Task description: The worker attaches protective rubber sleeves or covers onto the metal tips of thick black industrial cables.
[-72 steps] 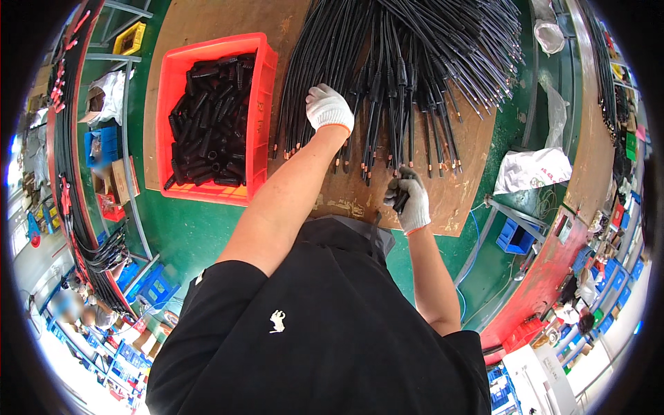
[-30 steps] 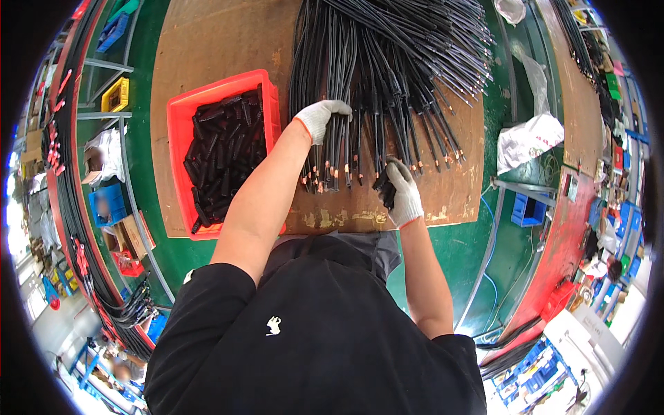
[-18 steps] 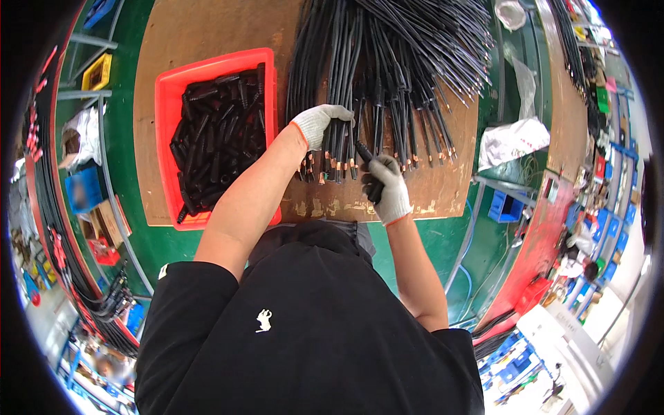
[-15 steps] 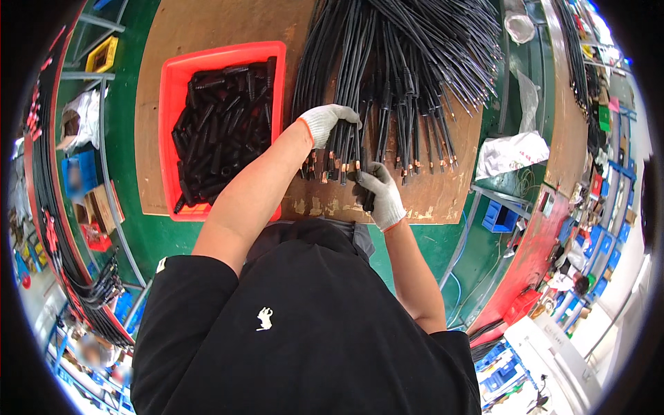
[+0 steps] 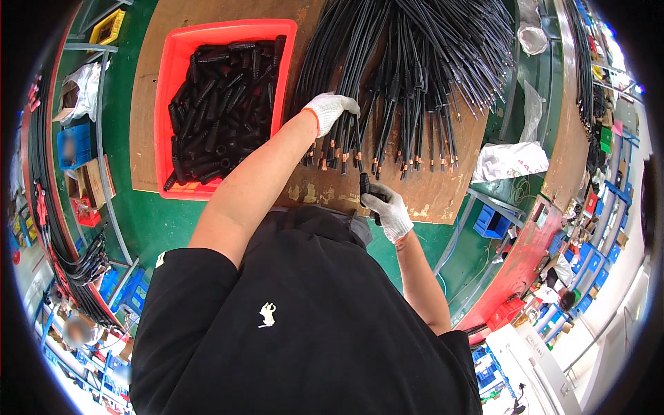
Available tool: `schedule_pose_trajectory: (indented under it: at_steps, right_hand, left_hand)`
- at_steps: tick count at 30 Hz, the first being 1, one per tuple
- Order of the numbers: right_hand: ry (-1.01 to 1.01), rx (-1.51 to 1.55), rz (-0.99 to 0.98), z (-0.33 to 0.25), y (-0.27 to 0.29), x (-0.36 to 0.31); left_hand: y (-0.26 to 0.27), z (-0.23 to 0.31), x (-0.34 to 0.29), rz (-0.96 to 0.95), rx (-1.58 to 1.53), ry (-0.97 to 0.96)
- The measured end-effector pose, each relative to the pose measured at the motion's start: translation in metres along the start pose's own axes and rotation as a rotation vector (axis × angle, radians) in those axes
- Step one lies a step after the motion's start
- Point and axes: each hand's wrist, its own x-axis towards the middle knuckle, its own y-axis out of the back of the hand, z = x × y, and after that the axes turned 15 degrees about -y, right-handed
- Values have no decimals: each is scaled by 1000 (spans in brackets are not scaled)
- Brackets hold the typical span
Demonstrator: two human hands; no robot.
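My left hand (image 5: pixel 330 112), in a white knit glove, is closed around a black cable (image 5: pixel 357 142) at the near edge of a big bundle of black cables (image 5: pixel 415 62). Bare copper-coloured ends tip many of these cables and point toward me. Lower and to the right, my gloved right hand (image 5: pixel 393 216) is closed on a black ribbed rubber sleeve (image 5: pixel 364 183). Another dark piece shows under its fingers, partly hidden. The sleeve's upper end sits just below the tip of the held cable, with a small gap between them.
Left of the cables, a red plastic bin (image 5: pixel 164 104) full of black ribbed sleeves (image 5: pixel 221 111) stands on the worn brown worktable (image 5: pixel 429 200). White plastic sheeting (image 5: pixel 512 160) and a blue crate (image 5: pixel 492 220) are beyond its right edge. Racks hung with cables stand at far left.
My right hand has drawn back toward me with the sleeve, away from the cable ends. My left hand keeps its grip among the cables. The whole view has shifted slightly.
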Motion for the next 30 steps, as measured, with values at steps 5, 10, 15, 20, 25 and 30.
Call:
schedule_pose_trajectory:
  at_steps: [5,10,15,20,25,30]
  right_hand:
    - [32,35,-23,-6,-7,-2]
    - [-23,100,-34,-19,-12,6]
    - [23,73,61,-54,-27,30]
    - [133,44,109,-115,-32,70]
    - [237,58,229,-188,-20,132]
    - [182,465,4,-239,-8,127]
  left_hand:
    - [-5,-4,2,112,10,-61]
    - [-9,-6,1,148,68,-95]
    - [-10,-1,-3,86,34,-53]
    - [-1,8,-7,86,22,-32]
    - [13,15,-4,-24,-93,3]
    - [18,20,-7,-55,-106,85]
